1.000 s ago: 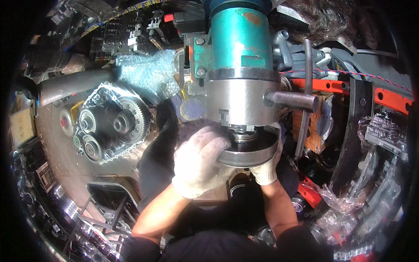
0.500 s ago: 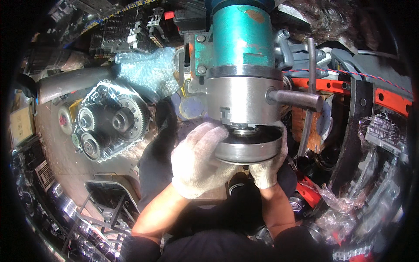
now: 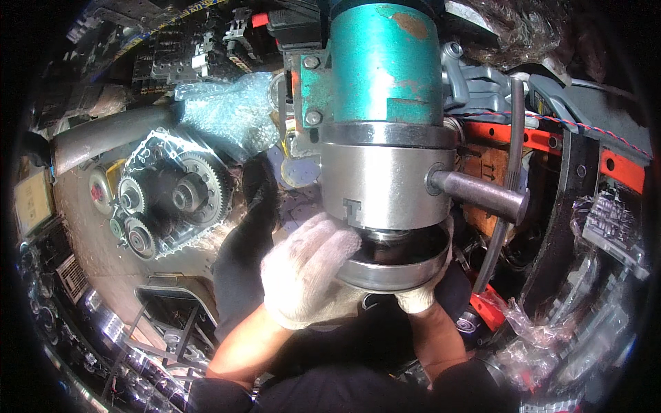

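A round, shallow metal drum [image 3: 396, 277] with a dark inside hangs just below the steel chuck [image 3: 385, 182], its open side toward the jaws and a shaft-like part between them. My left hand [image 3: 306, 272], in a white knit glove, grips the drum's left side, fingers curled over the rim. My right hand [image 3: 418, 297], gloved alike, holds the right and underside; most of its fingers are hidden behind the drum. A thick T-shaped handle [image 3: 482, 194] sticks out of the chuck's right side. Above the chuck is a green cylindrical housing [image 3: 385, 65].
At left on the floor lies an opened gearbox housing [image 3: 175, 189] with several gears. Bubble wrap [image 3: 231, 113] and a grey tube [image 3: 113, 136] lie beyond it. An orange beam [image 3: 623, 168] and plastic-wrapped parts [image 3: 544, 330] are at right, a black metal stand [image 3: 175, 303] at lower left.
The chuck sits lower and larger in the view, and its handle has shifted right. The drum, still in both hands, is a little lower, with more of its dark inside showing.
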The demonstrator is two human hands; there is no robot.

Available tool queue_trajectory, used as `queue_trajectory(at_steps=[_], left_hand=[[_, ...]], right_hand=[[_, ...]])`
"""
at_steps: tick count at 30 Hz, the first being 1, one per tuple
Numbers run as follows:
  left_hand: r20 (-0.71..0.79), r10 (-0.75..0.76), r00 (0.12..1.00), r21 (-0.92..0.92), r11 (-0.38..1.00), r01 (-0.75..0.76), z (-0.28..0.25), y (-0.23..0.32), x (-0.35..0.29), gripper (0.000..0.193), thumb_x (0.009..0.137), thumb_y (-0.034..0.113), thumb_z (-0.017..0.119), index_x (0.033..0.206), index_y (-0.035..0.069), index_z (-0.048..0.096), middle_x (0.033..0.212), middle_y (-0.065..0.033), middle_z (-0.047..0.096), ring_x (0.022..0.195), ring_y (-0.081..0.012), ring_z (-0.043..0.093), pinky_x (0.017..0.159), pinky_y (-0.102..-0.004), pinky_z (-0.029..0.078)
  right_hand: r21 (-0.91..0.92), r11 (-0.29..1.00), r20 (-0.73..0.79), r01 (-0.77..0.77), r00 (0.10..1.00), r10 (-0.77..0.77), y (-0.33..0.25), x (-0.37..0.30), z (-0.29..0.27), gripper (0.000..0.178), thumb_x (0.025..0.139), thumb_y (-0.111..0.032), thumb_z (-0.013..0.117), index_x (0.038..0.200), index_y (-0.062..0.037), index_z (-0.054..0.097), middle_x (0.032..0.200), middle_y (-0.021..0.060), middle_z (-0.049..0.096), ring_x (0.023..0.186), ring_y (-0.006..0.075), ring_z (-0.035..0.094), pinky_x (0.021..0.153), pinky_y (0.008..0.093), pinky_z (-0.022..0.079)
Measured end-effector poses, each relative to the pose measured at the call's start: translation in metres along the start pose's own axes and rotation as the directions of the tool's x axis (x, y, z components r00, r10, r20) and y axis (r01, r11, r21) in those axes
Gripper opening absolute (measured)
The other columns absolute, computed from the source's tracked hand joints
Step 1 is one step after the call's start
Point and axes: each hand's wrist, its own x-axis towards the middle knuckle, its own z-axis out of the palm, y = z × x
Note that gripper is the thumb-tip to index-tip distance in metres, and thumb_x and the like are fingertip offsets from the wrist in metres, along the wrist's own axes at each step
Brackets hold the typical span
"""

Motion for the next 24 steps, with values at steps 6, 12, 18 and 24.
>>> queue_trajectory(at_steps=[6, 12, 18, 24], left_hand=[[-0.055, -0.020, 0.998, 0.035, 0.999, 0.022, 0.006, -0.002, -0.006, 0.067, 0.069, 0.022, 0.096, 0.125, -0.002, 0.068, 0.119, -0.0207, 0.072, 0.110, -0.0399, 0.073, 0.091, -0.0444, 0.061], [-0.167, -0.350, 0.922, -0.055, 0.937, 0.346, 0.038, 0.007, -0.019, 0.076, 0.070, 0.014, 0.098, 0.135, -0.002, 0.061, 0.126, -0.0240, 0.069, 0.115, -0.0371, 0.071, 0.099, -0.0441, 0.058], [0.041, -0.565, 0.824, -0.318, 0.774, 0.547, 0.048, 0.007, -0.031, 0.097, 0.064, 0.020, 0.106, 0.142, 0.000, 0.051, 0.127, -0.0142, 0.068, 0.116, -0.0239, 0.067, 0.101, -0.0386, 0.058], [0.015, -0.637, 0.771, -0.230, 0.748, 0.623, 0.052, 0.014, -0.030, 0.086, 0.066, 0.021, 0.103, 0.136, 0.004, 0.057, 0.123, -0.0120, 0.069, 0.111, -0.0215, 0.068, 0.097, -0.0365, 0.059]], right_hand=[[0.053, 0.991, 0.060, -0.120, 0.991, 0.117, -0.002, 0.001, -0.004, 0.068, 0.112, -0.058, 0.040, 0.160, -0.0093, 0.044, 0.160, 0.0124, 0.049, 0.143, 0.0269, 0.050, 0.123, 0.0467, 0.041], [-0.764, 0.429, 0.372, 0.481, 0.873, -0.316, 0.017, 0.007, 0.057, 0.051, 0.104, -0.031, 0.068, 0.145, -0.0035, 0.053, 0.135, 0.0089, 0.064, 0.124, 0.0211, 0.061, 0.108, 0.0407, 0.050], [-0.804, -0.183, 0.595, 0.567, 0.755, -0.275, 0.003, 0.014, 0.076, 0.077, 0.081, -0.028, 0.088, 0.141, 0.0037, 0.052, 0.133, 0.0198, 0.066, 0.122, 0.0359, 0.065, 0.116, 0.0512, 0.046], [-0.893, -0.202, 0.401, 0.401, 0.915, 0.045, -0.037, 0.010, 0.092, 0.080, 0.081, -0.026, 0.094, 0.145, -0.0041, 0.051, 0.126, 0.0203, 0.070, 0.110, 0.0365, 0.072, 0.100, 0.0466, 0.059]])
